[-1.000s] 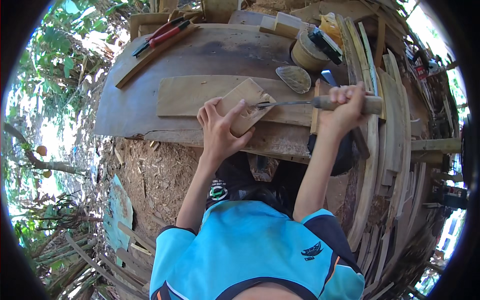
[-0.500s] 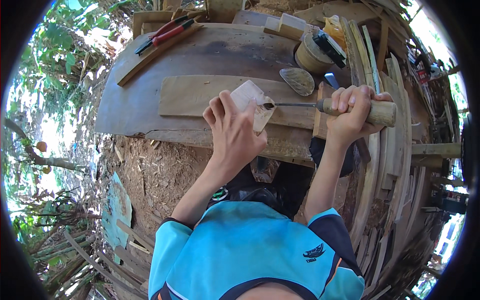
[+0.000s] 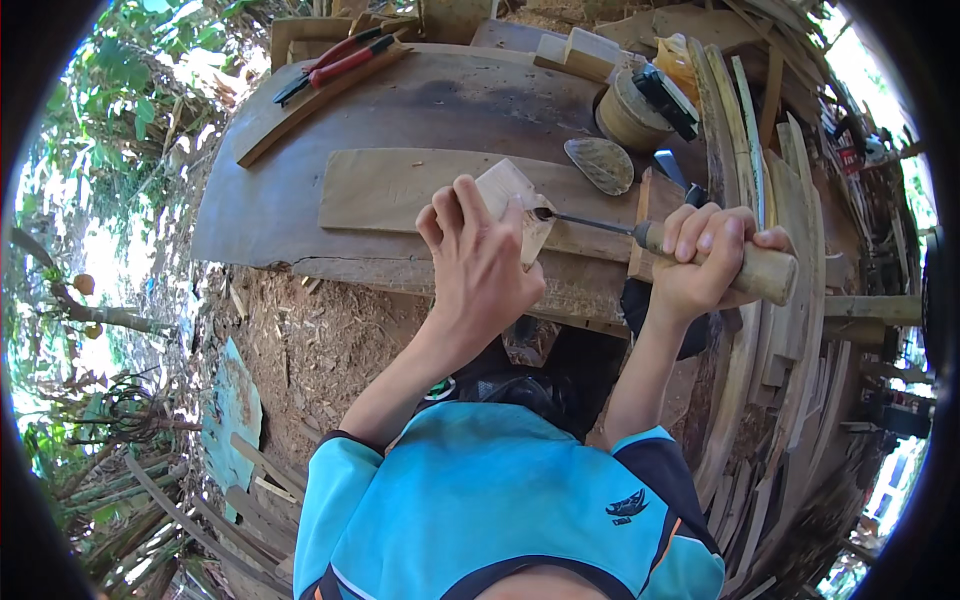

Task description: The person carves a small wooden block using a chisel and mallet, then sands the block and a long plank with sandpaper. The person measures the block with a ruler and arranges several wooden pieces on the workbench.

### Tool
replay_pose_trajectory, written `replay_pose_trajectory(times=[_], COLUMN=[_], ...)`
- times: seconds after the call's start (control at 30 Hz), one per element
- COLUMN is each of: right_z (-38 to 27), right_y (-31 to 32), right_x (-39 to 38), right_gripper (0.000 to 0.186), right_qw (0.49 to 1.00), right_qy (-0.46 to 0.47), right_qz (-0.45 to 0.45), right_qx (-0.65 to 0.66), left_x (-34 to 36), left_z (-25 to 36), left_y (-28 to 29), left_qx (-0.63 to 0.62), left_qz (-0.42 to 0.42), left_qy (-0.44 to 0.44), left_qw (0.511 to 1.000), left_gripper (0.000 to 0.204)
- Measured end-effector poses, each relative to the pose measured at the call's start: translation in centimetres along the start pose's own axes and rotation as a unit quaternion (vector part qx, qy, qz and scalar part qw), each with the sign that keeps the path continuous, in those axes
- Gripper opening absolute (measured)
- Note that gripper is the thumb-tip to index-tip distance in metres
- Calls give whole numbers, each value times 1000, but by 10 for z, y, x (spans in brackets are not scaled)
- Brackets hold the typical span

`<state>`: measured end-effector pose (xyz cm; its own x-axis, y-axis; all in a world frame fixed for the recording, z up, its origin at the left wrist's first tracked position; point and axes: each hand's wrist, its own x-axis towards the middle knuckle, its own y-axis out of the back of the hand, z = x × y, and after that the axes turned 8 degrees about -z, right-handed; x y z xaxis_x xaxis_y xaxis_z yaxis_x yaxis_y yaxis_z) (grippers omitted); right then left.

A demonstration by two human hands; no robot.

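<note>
My left hand is wrapped round a small pale wood block, pinning it on a flat board that lies on the bench. A dark hollow opens in the block's right side. My right hand is closed round the thick wooden handle of a carving gouge. The gouge's thin metal shaft points left, and its tip is inside the hollow, so the cutting end is hidden. Beyond the shaft, a flat oval piece lies on the bench.
Red-handled pliers rest on a wood strip at the far left. A round wooden container with a black object on it stands at the far right, near pale wood blocks. Long wood strips line the right side.
My right hand has come slightly lower, and the gouge's handle end has swung toward me, tilting the shaft. My left hand and the block have shifted slightly right.
</note>
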<state>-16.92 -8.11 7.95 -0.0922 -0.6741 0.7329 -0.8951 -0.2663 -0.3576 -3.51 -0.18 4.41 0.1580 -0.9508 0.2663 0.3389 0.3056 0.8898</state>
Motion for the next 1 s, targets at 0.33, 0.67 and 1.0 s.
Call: replay_pose_trajectory(times=[0.33,0.67,1.0], right_z=[1,5,28], right_y=[20,0,-33], right_x=[-3,-3,34], right_gripper=[23,24,21], right_qw=[994,999,988], right_qy=[11,-1,-121], right_qz=[-96,-35,-83], right_qx=[54,-6,-47], left_x=[2,4,4], left_z=[-1,-2,-1], left_y=[1,1,1], left_qx=[5,15,9], left_qz=[4,-2,-34], left_qy=[5,8,18], left_qw=[1000,1000,999], left_gripper=[42,43,54])
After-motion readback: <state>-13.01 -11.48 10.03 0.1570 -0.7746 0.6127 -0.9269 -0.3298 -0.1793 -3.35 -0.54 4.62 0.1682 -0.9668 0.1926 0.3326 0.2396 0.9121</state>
